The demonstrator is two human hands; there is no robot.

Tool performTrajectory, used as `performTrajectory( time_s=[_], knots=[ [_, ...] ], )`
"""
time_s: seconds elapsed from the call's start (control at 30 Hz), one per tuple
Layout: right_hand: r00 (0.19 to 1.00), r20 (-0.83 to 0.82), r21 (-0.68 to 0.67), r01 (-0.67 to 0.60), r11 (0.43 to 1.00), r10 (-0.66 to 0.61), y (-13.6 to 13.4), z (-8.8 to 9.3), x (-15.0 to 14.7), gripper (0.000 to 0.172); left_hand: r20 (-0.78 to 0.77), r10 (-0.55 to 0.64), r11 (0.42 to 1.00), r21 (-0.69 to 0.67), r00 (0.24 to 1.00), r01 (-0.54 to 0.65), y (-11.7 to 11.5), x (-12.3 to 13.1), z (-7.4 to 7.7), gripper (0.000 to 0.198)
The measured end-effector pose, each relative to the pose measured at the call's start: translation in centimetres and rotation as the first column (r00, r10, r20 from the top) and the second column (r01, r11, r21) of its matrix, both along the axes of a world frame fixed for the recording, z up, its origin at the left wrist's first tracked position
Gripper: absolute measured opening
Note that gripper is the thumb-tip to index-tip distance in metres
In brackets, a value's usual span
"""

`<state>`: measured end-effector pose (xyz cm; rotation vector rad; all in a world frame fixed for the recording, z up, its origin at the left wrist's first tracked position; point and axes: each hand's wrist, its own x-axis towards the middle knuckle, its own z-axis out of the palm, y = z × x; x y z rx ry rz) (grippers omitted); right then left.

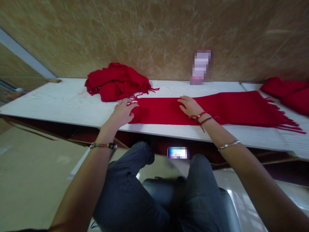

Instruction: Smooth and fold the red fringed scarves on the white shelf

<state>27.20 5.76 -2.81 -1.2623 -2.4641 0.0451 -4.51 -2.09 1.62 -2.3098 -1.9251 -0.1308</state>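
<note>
A red fringed scarf lies flat and lengthwise on the white table, its right fringe spread toward the right side. At the scarf's left end rests my left hand, fingers apart and touching the cloth edge. My right hand lies on the middle of the scarf with its fingers stretched out over the fabric. Behind my left hand sits a crumpled red scarf, some of its fringe trailing close to the flat one.
The white table runs along a marbled wall. More folded red cloth lies at the far right. A blurred pinkish item stands against the wall. Below the table edge is a lit phone, above my knees.
</note>
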Motion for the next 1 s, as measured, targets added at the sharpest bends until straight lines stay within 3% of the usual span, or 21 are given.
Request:
performTrajectory(
  time_s=[0.07,0.13,0.23,0.33,0.43,0.53,0.77,1.0],
  knots=[
    [0.992,-0.034,0.045,-0.123,0.991,0.125,-0.7,0.3,-0.7,0.041,0.014,-0.171,0.974,-0.150,0.985,0.171,-0.4,0.0,-0.1,0.043],
    [0.958,-0.056,0.059,-0.279,0.958,0.282,-1.6,0.7,-1.7,0.039,0.052,-0.243,0.938,-0.241,0.969,0.249,-0.8,-0.2,-0.2,0.040],
    [0.874,-0.070,0.028,-0.481,0.876,0.482,-2.9,0.8,-3.2,0.037,0.025,-0.245,0.926,-0.291,0.969,0.242,-1.0,-0.4,-0.2,0.045],
    [0.815,-0.054,-0.009,-0.578,0.816,0.577,-3.7,0.6,-4.2,0.036,-0.079,-0.211,0.934,-0.312,0.974,0.177,-0.7,-0.2,-0.1,0.057],
    [0.816,-0.021,-0.027,-0.577,0.816,0.577,-3.9,0.7,-4.5,0.036,-0.120,-0.179,0.949,-0.283,0.977,0.139,0.0,0.3,-0.2,0.059],
    [0.835,0.032,-0.070,-0.546,0.835,0.549,-3.7,1.6,-4.8,0.036,-0.093,-0.182,0.954,-0.257,0.979,0.154,0.4,0.4,-0.4,0.050],
    [0.841,0.183,-0.135,-0.492,0.860,0.509,-3.0,4.5,-8.8,0.037,0.096,-0.110,0.973,-0.193,0.989,0.127,0.7,-0.4,-1.2,0.039],
    [0.851,0.143,-0.109,-0.494,0.863,0.505,-4.1,3.4,-12.4,0.041,0.300,-0.055,0.979,-0.174,0.952,0.111,0.8,-0.6,-1.7,0.036]
  ],
)
